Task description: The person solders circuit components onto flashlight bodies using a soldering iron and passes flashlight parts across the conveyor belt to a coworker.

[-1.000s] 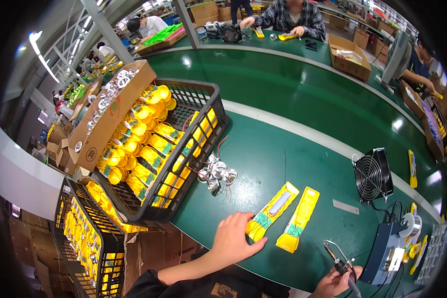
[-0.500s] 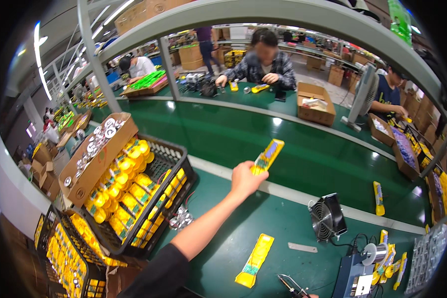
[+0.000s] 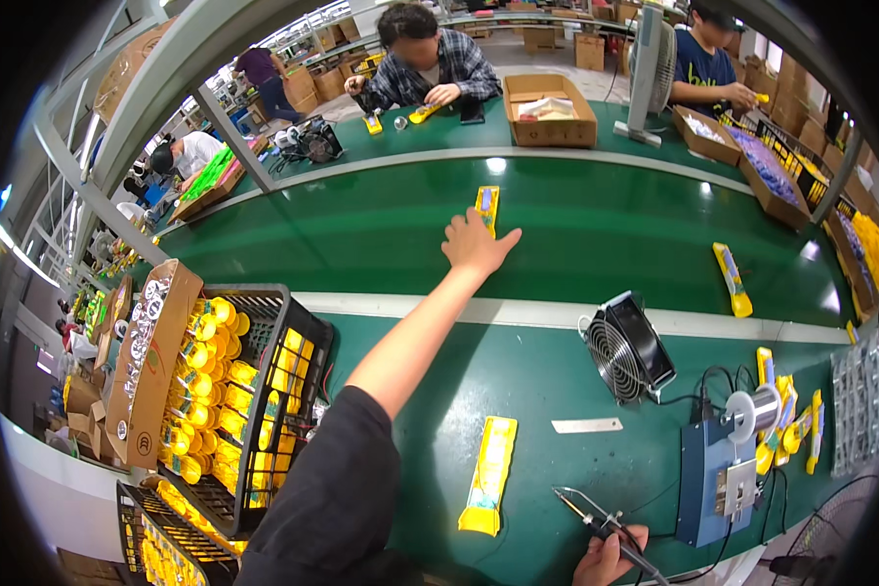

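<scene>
While the yellow part point(image 3: 486, 208) lies flat on the green conveyor belt point(image 3: 381, 234), well out past the pale dividing strip point(image 3: 547, 313), the left hand point(image 3: 476, 244) is stretched over it, fingers spread and open, fingertips touching or just short of the part's near end; I cannot tell which. Nothing is gripped there. This reads as the set-down step: a finished piece placed out on the belt, the arm at full reach. Down at the lower edge, the right hand point(image 3: 607, 557) is closed around a soldering iron point(image 3: 596, 520), tip pointing up and left over the desk point(image 3: 430, 459). Just left of that tip, a second yellow part point(image 3: 489, 475) lies on the desk, untouched. Further left sits a black crate point(image 3: 293, 391) packed with yellow pieces, a cardboard box point(image 3: 151, 366) against its far side. To the right, a small black fan point(image 3: 627, 348) and a blue solder station point(image 3: 718, 481). Next move, by my judgement, calls for drawing the left arm back and steadying that near part under the iron.
</scene>
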Demonstrator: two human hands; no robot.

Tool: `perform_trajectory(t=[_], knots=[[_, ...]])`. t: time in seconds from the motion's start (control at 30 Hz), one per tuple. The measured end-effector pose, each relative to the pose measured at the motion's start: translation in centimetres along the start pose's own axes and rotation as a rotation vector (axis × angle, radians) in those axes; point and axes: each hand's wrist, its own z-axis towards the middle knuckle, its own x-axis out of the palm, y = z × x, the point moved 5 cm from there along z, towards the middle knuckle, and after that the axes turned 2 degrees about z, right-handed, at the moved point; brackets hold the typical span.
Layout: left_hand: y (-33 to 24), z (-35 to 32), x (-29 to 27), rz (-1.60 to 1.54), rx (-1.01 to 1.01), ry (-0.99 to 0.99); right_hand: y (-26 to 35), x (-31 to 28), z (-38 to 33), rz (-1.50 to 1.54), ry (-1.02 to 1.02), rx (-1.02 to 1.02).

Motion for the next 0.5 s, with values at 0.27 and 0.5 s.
perform_trajectory(t=[0.27,0.5], knots=[[-10.1,-6.1,-8.9,-0.602,0.703,-0.018,-0.7,-1.0,-0.9,-0.052,0.001,0.011],[-26.2,-13.7,-1.8,-0.021,1.594,0.612,0.9,-0.5,-2.2,-0.062,0.024,0.027]])
